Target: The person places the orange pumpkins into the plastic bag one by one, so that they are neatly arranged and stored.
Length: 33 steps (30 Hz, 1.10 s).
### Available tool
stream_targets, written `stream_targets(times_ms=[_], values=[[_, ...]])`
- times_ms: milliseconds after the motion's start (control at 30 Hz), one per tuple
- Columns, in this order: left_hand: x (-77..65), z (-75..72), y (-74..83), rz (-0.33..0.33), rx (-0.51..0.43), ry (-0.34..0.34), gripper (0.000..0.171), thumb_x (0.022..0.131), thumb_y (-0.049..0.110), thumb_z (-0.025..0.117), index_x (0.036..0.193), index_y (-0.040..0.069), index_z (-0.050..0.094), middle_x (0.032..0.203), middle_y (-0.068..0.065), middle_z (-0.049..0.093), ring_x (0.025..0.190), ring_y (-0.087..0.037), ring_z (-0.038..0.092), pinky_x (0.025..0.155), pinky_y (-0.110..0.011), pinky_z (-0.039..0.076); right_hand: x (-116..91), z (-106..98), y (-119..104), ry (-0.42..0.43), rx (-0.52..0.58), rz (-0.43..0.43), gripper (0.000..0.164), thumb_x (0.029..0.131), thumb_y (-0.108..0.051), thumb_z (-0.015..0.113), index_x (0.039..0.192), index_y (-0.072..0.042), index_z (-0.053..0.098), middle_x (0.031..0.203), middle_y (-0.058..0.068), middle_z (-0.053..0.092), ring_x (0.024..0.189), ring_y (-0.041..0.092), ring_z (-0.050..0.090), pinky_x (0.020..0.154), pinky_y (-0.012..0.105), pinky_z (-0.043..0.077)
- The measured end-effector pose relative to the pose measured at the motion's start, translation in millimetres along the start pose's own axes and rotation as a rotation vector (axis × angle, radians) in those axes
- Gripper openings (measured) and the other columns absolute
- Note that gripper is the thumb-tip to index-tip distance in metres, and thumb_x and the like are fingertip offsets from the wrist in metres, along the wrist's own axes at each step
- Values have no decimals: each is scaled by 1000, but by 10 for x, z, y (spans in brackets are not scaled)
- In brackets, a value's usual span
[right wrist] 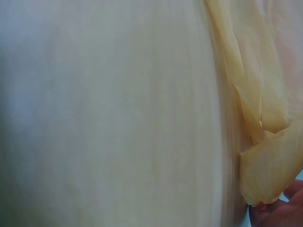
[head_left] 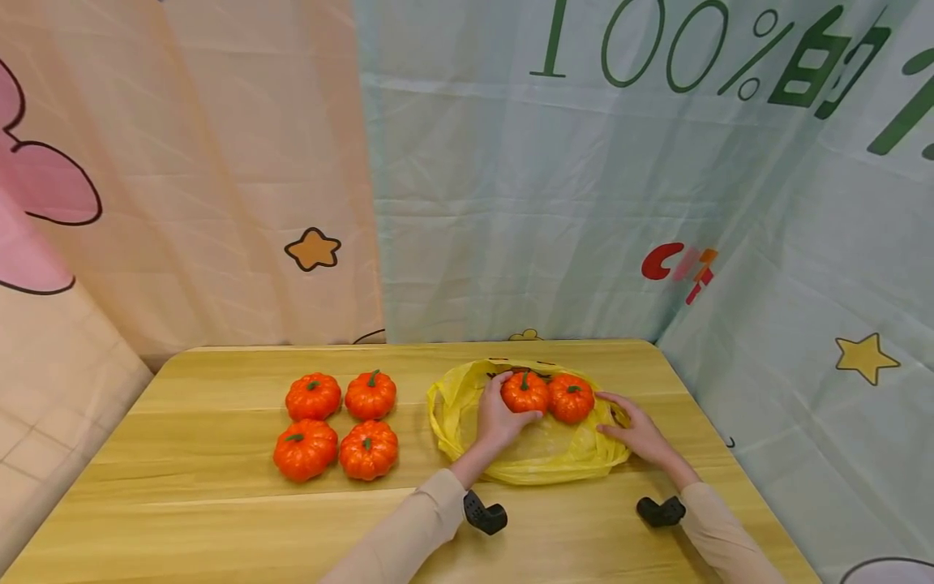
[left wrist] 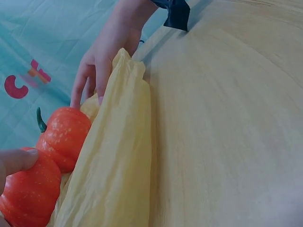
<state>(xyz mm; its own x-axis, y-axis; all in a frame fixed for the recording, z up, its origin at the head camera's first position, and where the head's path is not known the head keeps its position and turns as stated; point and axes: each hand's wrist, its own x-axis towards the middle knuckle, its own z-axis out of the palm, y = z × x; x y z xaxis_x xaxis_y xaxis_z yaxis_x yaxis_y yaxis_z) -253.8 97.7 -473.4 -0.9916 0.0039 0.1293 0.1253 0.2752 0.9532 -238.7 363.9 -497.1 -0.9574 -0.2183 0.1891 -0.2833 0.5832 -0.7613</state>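
Note:
A yellow plastic bag (head_left: 543,466) lies spread on the table with its mouth facing up. Inside it, a small orange pumpkin (head_left: 524,392) with a green stem is gripped by my left hand (head_left: 500,415), thumb on the near side. Touching it on the right is a second pumpkin (head_left: 571,398), also within the bag. My right hand (head_left: 642,432) holds the bag's right edge, thumb and fingers around the film. In the right wrist view, a fold of the bag (right wrist: 270,170) partly hides the fingers (right wrist: 279,215).
Several more orange pumpkins (head_left: 306,450) stand in a cluster on the wooden table (head_left: 219,519), left of the bag. A printed curtain (head_left: 511,203) hangs behind the table's far edge and along its right side. Black wrist devices (head_left: 485,514) sit below both hands.

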Motion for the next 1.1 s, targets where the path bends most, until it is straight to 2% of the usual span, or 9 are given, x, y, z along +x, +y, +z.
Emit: stream_targets(times_ms=[133, 200, 300, 400, 467, 1100], values=[[26, 20, -15, 2, 15, 13, 76, 67, 12, 87, 133, 8, 50, 133, -16, 53, 123, -35, 51, 102, -50, 44, 9, 4, 4, 2, -1, 15, 56, 88, -10, 67, 137, 5, 45, 141, 29, 44, 132, 46, 34, 95, 0, 29], [38, 28, -17, 4, 23, 14, 76, 67, 12, 87, 134, 8, 50, 133, -15, 52, 123, -35, 50, 102, -50, 44, 12, 1, 7, 0, -8, 30, 56, 88, -11, 67, 138, 4, 45, 142, 28, 44, 133, 45, 34, 98, 5, 31], [50, 38, -17, 7, 30, 13, 75, 68, 12, 87, 134, 8, 50, 134, -16, 52, 123, -35, 50, 102, -50, 44, 15, -5, 10, -1, -20, 51, 57, 88, -12, 68, 139, 2, 45, 143, 26, 44, 135, 44, 33, 108, 28, 36], [55, 46, -21, 8, 32, 16, 75, 68, 11, 86, 133, 7, 50, 133, -16, 52, 123, -36, 49, 102, -50, 44, 21, -14, 16, -8, -21, 56, 57, 89, -13, 67, 139, 2, 44, 143, 27, 43, 136, 46, 31, 109, 56, 28], [58, 47, -22, 4, 29, 15, 76, 68, 11, 86, 134, 6, 49, 134, -16, 52, 124, -36, 49, 103, -51, 43, 26, -18, 22, -10, -12, 56, 57, 89, -12, 67, 139, 3, 44, 143, 28, 42, 136, 47, 30, 109, 62, 25], [79, 72, -96, 29, 55, -4, 78, 66, 9, 87, 134, 5, 50, 132, -17, 53, 123, -36, 50, 104, -50, 42, 7, 7, 13, 1, -4, 56, 57, 88, -7, 66, 139, 5, 43, 143, 30, 41, 135, 48, 31, 108, 64, 25]])
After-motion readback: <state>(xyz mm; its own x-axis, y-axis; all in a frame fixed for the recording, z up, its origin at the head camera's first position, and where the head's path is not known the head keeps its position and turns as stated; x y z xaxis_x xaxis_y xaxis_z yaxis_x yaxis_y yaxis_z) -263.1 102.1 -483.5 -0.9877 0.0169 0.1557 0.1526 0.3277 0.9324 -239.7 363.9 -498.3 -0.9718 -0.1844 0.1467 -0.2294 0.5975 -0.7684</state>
